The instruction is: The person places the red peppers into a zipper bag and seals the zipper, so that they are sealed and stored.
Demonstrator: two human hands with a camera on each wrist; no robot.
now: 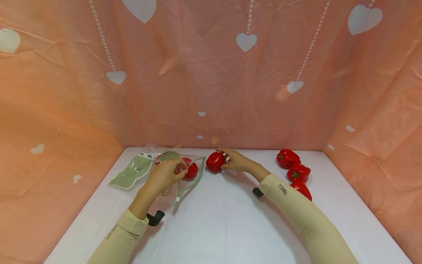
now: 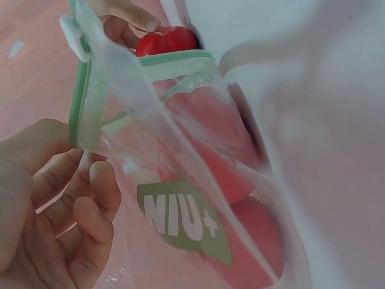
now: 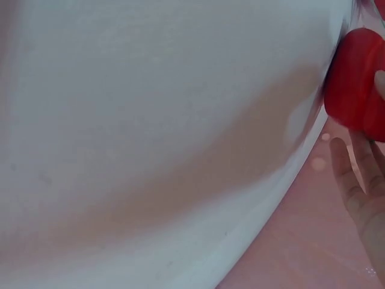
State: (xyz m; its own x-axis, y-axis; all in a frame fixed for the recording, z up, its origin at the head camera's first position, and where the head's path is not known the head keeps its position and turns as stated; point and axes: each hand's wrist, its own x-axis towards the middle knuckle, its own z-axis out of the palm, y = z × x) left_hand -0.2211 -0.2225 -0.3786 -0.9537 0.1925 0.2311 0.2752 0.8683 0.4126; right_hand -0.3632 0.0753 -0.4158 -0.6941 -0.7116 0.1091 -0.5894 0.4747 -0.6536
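Observation:
A clear zip bag [image 2: 180,159] with a green rim and a "NIU+" label lies on its side at the back left, its mouth facing right. Red bell peppers [image 1: 190,169] show through its plastic. My left hand [image 1: 168,174] pinches the bag's rim between thumb and fingers, the mouth standing apart. Just right of that mouth, my right hand [image 1: 236,160] grips another red bell pepper [image 1: 215,162] from its right side. In the right wrist view, fingers lie on and under this pepper [image 3: 355,84]; part of the hand is cut off by the frame.
Three red bell peppers [image 1: 298,173] sit in a row at the right of the white table [image 1: 217,223]. A flat green printed piece [image 1: 132,171] with clear plastic lies at the far left. Pink heart-patterned cloth [image 1: 224,121] walls in the back and sides.

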